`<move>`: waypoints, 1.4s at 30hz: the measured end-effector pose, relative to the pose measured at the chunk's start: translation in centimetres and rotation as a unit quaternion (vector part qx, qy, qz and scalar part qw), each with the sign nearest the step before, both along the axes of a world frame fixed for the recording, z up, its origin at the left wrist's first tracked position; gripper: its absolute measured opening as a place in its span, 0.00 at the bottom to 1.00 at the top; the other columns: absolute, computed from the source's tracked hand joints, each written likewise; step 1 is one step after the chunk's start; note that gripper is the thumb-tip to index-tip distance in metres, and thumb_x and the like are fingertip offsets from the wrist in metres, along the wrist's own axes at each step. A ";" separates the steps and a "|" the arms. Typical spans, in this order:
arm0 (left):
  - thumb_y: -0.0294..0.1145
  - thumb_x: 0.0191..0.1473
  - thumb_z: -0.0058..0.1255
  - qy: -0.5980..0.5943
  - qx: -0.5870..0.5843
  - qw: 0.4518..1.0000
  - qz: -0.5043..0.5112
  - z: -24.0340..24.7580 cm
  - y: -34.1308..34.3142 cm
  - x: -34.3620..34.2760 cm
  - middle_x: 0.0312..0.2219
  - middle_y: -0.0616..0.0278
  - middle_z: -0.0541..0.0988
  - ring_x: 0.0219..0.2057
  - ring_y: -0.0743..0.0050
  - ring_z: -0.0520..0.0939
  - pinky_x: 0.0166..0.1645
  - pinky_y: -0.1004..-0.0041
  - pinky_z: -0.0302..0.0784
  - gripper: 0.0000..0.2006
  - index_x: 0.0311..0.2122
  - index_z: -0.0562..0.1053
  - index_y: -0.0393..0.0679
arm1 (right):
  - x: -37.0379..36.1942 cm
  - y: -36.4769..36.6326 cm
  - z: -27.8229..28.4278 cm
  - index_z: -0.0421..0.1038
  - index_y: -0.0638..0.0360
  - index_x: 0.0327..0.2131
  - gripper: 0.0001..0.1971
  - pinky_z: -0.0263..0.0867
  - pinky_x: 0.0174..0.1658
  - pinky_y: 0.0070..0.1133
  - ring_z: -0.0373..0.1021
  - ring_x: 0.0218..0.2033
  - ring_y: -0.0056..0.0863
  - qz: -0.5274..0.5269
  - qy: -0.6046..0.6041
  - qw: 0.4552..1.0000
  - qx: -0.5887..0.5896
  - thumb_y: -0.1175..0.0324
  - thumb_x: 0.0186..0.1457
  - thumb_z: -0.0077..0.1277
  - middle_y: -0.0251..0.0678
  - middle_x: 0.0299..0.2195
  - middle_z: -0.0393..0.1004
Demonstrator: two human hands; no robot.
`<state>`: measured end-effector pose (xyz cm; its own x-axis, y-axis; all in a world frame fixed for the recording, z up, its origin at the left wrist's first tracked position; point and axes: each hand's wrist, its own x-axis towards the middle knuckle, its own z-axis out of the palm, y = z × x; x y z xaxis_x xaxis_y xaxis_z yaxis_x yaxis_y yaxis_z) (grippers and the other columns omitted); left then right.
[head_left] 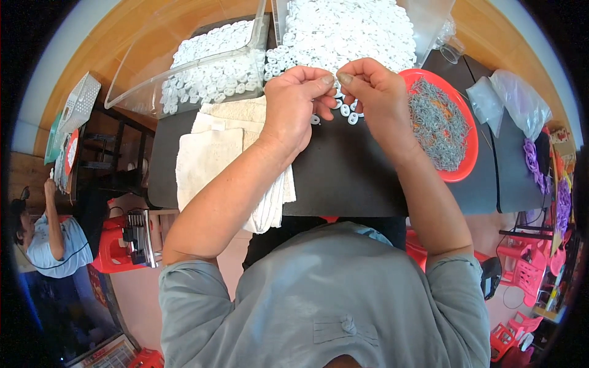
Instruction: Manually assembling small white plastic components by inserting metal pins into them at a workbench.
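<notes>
Over the far part of the dark table, my left hand [293,104] and my right hand [378,101] meet fingertip to fingertip. Both are closed in a pinch; whatever sits between the fingers is too small and hidden to make out. Just beneath them lie several loose white oval plastic pieces with holes [353,119]. A large heap of similar white pieces [350,37] rises right behind my hands. To the right of my right hand is a round red tray [471,156] spread with many thin grey pieces [438,126].
A clear plastic bin [132,80] with more white pieces stands at the left, tilted. Folded cream towels [208,153] hang over the table's near edge [343,211]. Clear plastic bags [521,101] lie at the right. Another person [58,239] sits at the far left, beside a red stool [113,245].
</notes>
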<state>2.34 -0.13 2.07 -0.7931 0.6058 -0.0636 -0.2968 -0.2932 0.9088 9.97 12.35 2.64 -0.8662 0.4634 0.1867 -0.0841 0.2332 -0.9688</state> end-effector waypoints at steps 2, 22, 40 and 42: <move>0.23 0.54 0.50 0.000 -0.002 1.000 0.000 0.0 0.0 0.1 0.24 0.59 0.76 0.22 0.76 0.76 0.23 0.78 0.71 0.04 0.33 0.73 0.34 | 0.1 -0.1 0.0 0.73 0.60 0.33 0.05 0.57 0.24 0.11 0.64 0.24 0.10 -0.008 0.004 1.000 0.015 0.69 0.56 0.51 0.23 0.23 0.70; 0.21 0.54 0.49 0.008 -0.005 1.000 0.020 0.0 0.0 0.5 0.23 0.60 0.75 0.20 0.79 0.74 0.21 0.79 0.70 0.03 0.31 0.72 0.34 | -0.3 -0.9 -1.1 0.71 0.60 0.33 0.05 0.58 0.24 0.11 0.63 0.23 0.09 -0.009 0.026 0.996 0.079 0.70 0.58 0.49 0.23 0.22 0.69; 0.22 0.54 0.48 0.017 -0.012 0.999 0.037 0.2 0.0 -0.1 0.22 0.62 0.74 0.20 0.79 0.74 0.21 0.79 0.69 0.02 0.31 0.71 0.35 | -0.6 0.0 -0.7 0.72 0.62 0.36 0.07 0.60 0.26 0.13 0.63 0.24 0.11 -0.002 -0.027 0.996 0.086 0.70 0.59 0.47 0.25 0.22 0.69; 0.22 0.54 0.48 0.023 -0.020 0.999 0.033 0.4 0.0 -0.1 0.22 0.62 0.74 0.20 0.79 0.74 0.21 0.79 0.69 0.02 0.31 0.72 0.35 | -0.6 0.1 -1.2 0.71 0.63 0.35 0.06 0.61 0.27 0.15 0.63 0.24 0.13 -0.017 0.032 0.973 0.226 0.72 0.58 0.47 0.28 0.22 0.69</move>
